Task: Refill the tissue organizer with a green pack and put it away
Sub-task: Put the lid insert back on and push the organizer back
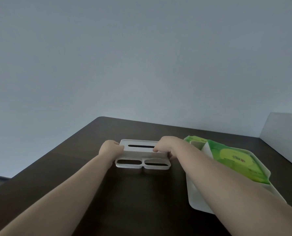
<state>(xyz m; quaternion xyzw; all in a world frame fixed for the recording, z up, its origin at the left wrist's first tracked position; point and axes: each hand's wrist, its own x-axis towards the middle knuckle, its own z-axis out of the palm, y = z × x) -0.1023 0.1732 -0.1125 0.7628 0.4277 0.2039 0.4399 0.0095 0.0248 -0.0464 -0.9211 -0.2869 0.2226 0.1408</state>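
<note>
A white tissue organizer (138, 155) stands on the dark table, with a long slot in its lid and two oval compartments along its near side. My left hand (109, 148) grips its left end and my right hand (167, 145) grips its right end, fingers curled over the lid's edge. Green tissue packs (233, 160) lie in a white tray (198, 198) to the right, under and beyond my right forearm. Part of the packs is hidden by that arm.
The dark brown table (90, 138) ends at a rounded far-left corner against a pale wall (141, 57). A grey-white panel (285, 132) stands at the far right. A small white divider (206, 149) sits in the tray among the packs.
</note>
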